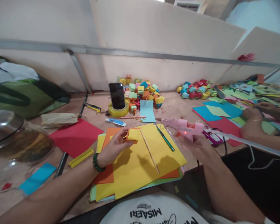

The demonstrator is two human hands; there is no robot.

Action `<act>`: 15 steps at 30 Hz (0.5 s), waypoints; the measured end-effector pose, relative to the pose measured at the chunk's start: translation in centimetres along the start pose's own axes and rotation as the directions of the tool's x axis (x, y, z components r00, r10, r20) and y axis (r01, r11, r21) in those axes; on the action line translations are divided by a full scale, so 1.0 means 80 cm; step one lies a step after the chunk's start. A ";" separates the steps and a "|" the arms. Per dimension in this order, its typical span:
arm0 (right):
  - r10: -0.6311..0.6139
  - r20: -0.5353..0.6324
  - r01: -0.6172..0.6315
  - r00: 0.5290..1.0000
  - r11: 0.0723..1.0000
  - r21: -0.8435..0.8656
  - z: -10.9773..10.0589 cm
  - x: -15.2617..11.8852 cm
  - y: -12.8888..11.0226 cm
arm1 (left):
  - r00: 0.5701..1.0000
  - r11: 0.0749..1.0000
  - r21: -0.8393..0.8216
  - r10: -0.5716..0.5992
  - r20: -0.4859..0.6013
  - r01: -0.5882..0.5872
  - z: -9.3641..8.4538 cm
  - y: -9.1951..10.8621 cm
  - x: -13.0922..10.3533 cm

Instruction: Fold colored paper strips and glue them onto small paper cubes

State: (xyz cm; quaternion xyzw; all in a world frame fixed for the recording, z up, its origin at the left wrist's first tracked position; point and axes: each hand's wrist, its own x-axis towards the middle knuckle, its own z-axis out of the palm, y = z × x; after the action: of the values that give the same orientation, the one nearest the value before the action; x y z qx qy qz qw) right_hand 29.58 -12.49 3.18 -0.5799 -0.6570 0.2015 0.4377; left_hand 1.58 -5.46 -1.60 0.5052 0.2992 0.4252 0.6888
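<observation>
My left hand, with a green bead bracelet at the wrist, pinches a small yellow paper box above a stack of coloured sheets. My right hand is wrapped round a pink glue gun with a small orange light; its nozzle points left, apart from the box. A clear glue stick sticks out behind the gun. On the top yellow sheet lie a thin wooden stick and a green pen-like tool.
Behind stand a phone on a tape roll and piles of paper boxes. At left are a glass jar, a red sheet and a cutter. Another person's hands work at right.
</observation>
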 end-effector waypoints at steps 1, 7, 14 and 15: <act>0.019 0.075 -0.020 0.997 1.000 0.016 0.006 -0.008 -0.009 | 1.000 1.000 0.008 0.015 0.004 -0.015 0.000 0.000 0.000; 0.042 0.380 -0.052 0.924 0.999 0.016 0.024 -0.025 -0.039 | 0.998 0.987 0.147 0.070 0.002 -0.070 -0.002 -0.002 -0.002; -0.024 0.424 0.053 0.905 0.997 -0.058 0.032 -0.020 -0.039 | 0.988 0.958 0.241 0.147 0.045 -0.153 0.000 0.001 -0.006; -0.028 0.426 0.056 0.904 0.997 -0.055 0.031 -0.020 -0.039 | 0.986 0.953 0.255 0.157 0.049 -0.165 0.000 0.001 -0.006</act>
State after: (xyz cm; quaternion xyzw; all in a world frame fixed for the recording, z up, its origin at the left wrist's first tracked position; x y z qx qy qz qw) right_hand 25.64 -14.12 3.72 -0.5219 -0.7551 0.2916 0.2690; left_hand 1.33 -5.84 -1.52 0.6191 0.3001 0.4303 0.5843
